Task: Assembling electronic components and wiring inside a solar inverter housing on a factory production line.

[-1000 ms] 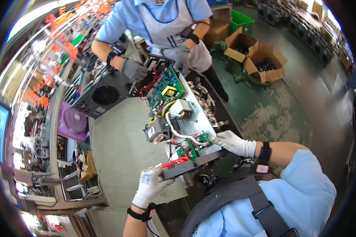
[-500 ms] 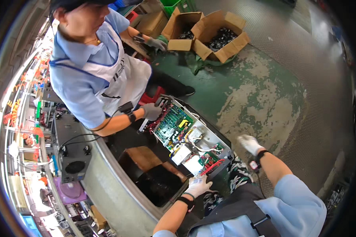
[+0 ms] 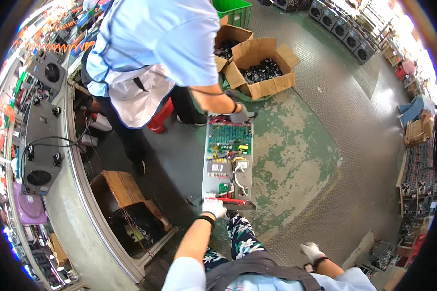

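Observation:
An open metal electronics chassis (image 3: 205,182) hangs above the floor in front of me, with green circuit boards (image 3: 230,133), wires and red parts inside. My left hand (image 3: 213,207), in a white glove, is closed on the chassis's near left corner; the fingertips are partly hidden. A co-worker's grey-gloved hand (image 3: 239,114) holds its far end. Out to the right, my right hand (image 3: 312,251), also gloved in white, hangs loose over the floor, with nothing in it and its fingers slightly apart.
A workbench (image 3: 94,233) with black units runs along the left. Below it sits a cardboard box (image 3: 124,189). The co-worker stands ahead beside a red stool (image 3: 161,116). Open cartons of black parts (image 3: 262,72) and a green crate (image 3: 234,13) stand beyond. Racks of parts (image 3: 419,169) line the right.
The chassis has swung from a diagonal to pointing straight away from me, held at both ends. The co-worker has risen and leans over it. My right hand has dropped back, lower in view.

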Demonstrator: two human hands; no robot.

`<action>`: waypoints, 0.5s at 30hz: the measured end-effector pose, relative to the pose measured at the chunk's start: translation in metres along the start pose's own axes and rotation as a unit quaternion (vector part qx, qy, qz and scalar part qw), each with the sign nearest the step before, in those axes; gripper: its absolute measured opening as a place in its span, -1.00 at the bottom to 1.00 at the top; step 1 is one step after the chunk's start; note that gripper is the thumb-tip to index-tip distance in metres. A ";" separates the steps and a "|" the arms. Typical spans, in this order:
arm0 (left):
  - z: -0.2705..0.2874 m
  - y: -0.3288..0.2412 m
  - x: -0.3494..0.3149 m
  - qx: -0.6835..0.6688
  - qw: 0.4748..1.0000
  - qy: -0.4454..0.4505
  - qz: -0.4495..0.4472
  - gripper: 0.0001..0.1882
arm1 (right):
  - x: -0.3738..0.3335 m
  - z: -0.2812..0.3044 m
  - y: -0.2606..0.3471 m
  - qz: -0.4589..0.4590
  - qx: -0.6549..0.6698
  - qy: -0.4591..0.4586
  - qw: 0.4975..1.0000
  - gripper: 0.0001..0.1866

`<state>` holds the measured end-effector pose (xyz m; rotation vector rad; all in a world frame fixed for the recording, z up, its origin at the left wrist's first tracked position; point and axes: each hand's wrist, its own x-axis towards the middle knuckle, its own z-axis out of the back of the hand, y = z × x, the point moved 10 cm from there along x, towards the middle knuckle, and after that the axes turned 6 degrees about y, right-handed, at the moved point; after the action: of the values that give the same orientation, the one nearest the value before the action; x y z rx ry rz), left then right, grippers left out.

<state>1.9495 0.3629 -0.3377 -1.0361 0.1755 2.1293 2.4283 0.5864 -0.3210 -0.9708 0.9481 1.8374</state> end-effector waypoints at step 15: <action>-0.146 0.165 -0.450 -0.893 0.193 -0.390 0.117 -0.49 | 0.052 -0.016 0.530 0.446 -0.304 -0.002 0.842 -0.51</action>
<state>2.1047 -0.0703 -0.1394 -0.3331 -3.4395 1.7576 1.9371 0.3936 -0.2510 -0.9431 0.8931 3.0643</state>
